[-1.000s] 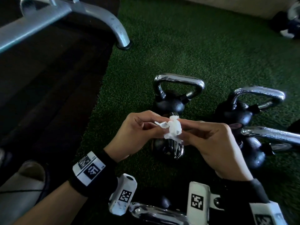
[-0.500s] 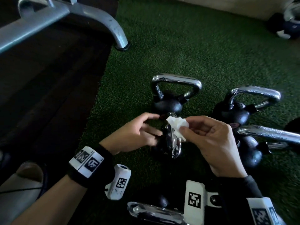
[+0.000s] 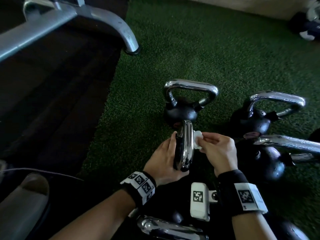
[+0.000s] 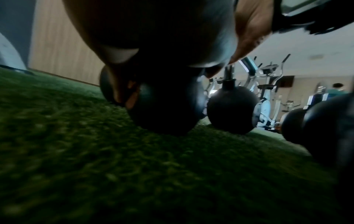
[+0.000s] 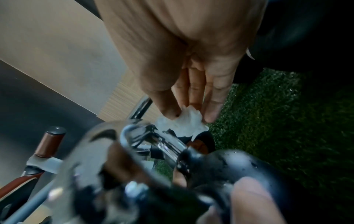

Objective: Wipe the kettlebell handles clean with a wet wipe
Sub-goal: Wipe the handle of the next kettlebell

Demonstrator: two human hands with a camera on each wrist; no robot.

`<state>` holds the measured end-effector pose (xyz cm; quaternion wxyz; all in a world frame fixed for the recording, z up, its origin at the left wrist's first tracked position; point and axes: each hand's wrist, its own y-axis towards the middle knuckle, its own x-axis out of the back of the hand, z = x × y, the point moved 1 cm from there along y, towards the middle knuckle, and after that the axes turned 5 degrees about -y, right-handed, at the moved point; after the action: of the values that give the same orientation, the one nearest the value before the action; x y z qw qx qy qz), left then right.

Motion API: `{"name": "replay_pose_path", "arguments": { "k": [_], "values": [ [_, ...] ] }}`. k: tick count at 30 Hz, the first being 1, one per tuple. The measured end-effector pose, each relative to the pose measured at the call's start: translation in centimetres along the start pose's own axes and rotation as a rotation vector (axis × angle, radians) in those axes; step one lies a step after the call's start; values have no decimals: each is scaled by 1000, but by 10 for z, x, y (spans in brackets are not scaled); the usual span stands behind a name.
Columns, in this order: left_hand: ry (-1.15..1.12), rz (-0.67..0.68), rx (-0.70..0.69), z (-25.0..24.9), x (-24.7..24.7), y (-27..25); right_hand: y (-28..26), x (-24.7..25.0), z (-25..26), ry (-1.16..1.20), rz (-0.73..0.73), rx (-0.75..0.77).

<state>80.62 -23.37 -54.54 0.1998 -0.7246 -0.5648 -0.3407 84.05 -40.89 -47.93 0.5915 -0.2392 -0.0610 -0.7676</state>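
From the head camera, the person's left hand (image 3: 165, 160) is wrapped round the left side of a chrome kettlebell handle (image 3: 186, 144), fingers curled through the loop. The handle stands edge-on between the two hands, low in the middle of the green turf (image 3: 190, 54). The right hand (image 3: 219, 151) pinches a crumpled white wet wipe (image 3: 250, 137) between thumb and fingertips and holds it against the right side of that handle. Just beyond stands another black kettlebell (image 3: 181, 113) with its chrome loop upright, and to the right a second one (image 3: 256, 122); a further handle (image 3: 287, 143) reaches in from the right edge, and one more lies at the near edge (image 3: 166, 229). A grey metal bench leg (image 3: 124, 33) comes down onto the turf at the far left, beside dark flooring (image 3: 52, 101).

The left wrist camera sits low on the turf (image 4: 114, 166). The left hand (image 4: 153, 37) fills the top of the picture, dark and close, so how its fingers lie cannot be made out here. Below it sits the round black body of the held kettlebell (image 4: 164, 109), with another black ball (image 4: 231, 109) just to the right. Far off stand exercise machines (image 4: 268, 94) and a wood-panelled wall (image 4: 63, 50).

The right wrist camera shows the right hand (image 5: 182, 53) from behind, its fingertips (image 5: 210, 112) and thumb closed on the wet wipe (image 5: 182, 121), which touches the blurred chrome handle (image 5: 153, 139) where it joins the black body (image 5: 229, 163).
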Motion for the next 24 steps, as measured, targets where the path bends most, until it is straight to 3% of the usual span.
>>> {"name": "replay_pose_path", "arguments": {
  "k": [4, 8, 15, 21, 24],
  "values": [
    [-218, 16, -85, 20, 15, 4, 4, -19, -9, -30, 103, -1],
    [-341, 13, -104, 22, 19, 3, 5, -31, -10, -132, 73, 31],
    [-247, 112, -90, 25, 19, 4, 18, -27, -1, -73, -37, 157],
    [-156, 156, -55, 27, 20, 7, 24, -22, -3, -146, 56, 243],
    [-173, 172, -58, 28, 21, 8, 20, -17, 12, -108, 3, 319]
  ]
}}
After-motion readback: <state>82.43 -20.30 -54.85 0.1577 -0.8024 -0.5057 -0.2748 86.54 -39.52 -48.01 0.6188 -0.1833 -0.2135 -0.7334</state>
